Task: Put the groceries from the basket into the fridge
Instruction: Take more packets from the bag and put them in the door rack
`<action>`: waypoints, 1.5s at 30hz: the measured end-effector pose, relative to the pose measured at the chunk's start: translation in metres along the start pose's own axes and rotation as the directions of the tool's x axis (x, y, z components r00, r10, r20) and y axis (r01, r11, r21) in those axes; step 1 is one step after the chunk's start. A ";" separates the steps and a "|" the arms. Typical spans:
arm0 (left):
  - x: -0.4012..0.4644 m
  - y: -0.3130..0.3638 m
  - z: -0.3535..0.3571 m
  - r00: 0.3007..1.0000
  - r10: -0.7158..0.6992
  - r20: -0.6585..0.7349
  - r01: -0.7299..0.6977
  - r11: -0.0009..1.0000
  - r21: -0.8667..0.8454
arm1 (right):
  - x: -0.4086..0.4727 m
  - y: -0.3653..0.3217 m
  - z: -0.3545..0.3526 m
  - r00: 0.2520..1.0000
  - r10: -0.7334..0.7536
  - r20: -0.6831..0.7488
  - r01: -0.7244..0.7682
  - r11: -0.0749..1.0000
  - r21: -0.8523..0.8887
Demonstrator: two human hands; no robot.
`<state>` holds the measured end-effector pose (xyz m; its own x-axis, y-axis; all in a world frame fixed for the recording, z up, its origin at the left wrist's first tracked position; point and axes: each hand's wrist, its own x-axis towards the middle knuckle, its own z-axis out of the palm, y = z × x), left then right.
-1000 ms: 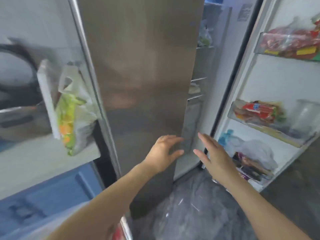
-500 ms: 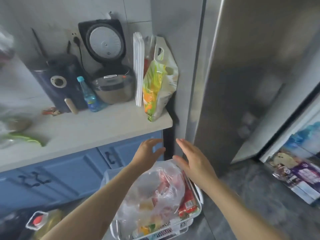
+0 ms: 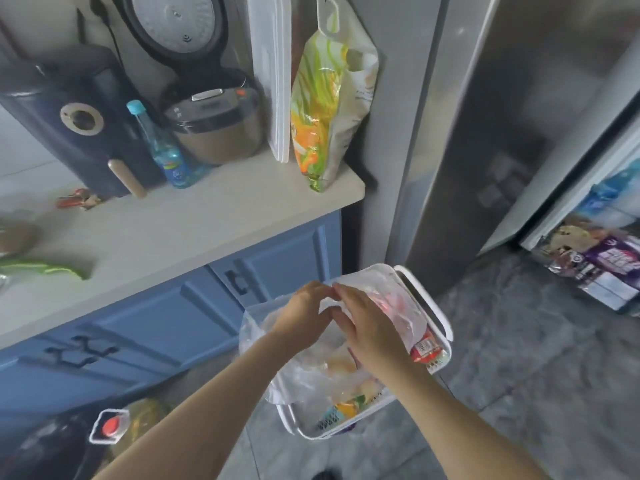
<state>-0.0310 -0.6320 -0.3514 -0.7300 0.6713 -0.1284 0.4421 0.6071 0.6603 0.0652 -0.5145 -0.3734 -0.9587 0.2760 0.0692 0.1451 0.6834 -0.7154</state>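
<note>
Head view: the white wire basket (image 3: 437, 317) stands on the grey floor, just beside the lower corner of the steel fridge door (image 3: 512, 140) and in front of the blue cabinet (image 3: 166, 323). A clear plastic bag (image 3: 394, 299) of groceries lies in the basket and rises above its rim; a red packet (image 3: 425, 348) sits in the basket against its right wall. Both hands meet above the basket at the top of the bag. The left hand (image 3: 304, 315) has its fingers curled, pinching the bag film. The right hand (image 3: 367, 327) rests on the bag beside the left, fingertips pressed into the film; whether it pinches the film cannot be determined. On the counter (image 3: 194, 223) above the basket stand a rice cooker (image 3: 214, 126), a blue bottle (image 3: 162, 150) and a printed bag (image 3: 329, 109).
</note>
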 end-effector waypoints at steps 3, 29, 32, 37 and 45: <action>-0.001 -0.008 0.021 0.991 -0.062 0.120 0.052 0.995 0.090 | -0.017 0.021 0.020 0.996 0.083 0.029 -0.083 0.997 -0.003; 0.054 -0.082 0.146 0.944 -0.156 0.290 0.107 0.978 0.178 | -0.018 0.146 0.029 0.977 0.128 0.169 0.025 0.723 -0.690; 0.045 -0.082 0.168 0.912 -0.216 0.350 0.197 0.976 0.089 | -0.026 0.147 0.031 0.976 0.152 0.158 -0.010 0.752 -0.659; 0.046 -0.070 0.199 0.884 -0.377 0.276 0.370 0.926 0.078 | -0.036 0.150 0.028 0.968 0.218 0.123 -0.106 0.804 -0.585; 0.035 -0.062 0.189 0.950 -0.309 0.040 0.310 0.950 -0.025 | -0.039 0.145 0.025 0.973 0.175 0.149 -0.086 0.878 -0.471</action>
<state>0.0148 -0.5655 -0.5367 -0.8094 0.4670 -0.3560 0.1806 0.7748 0.6059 0.1179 -0.4427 -0.4974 -0.9439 0.2880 -0.1614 0.3254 0.8945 -0.3067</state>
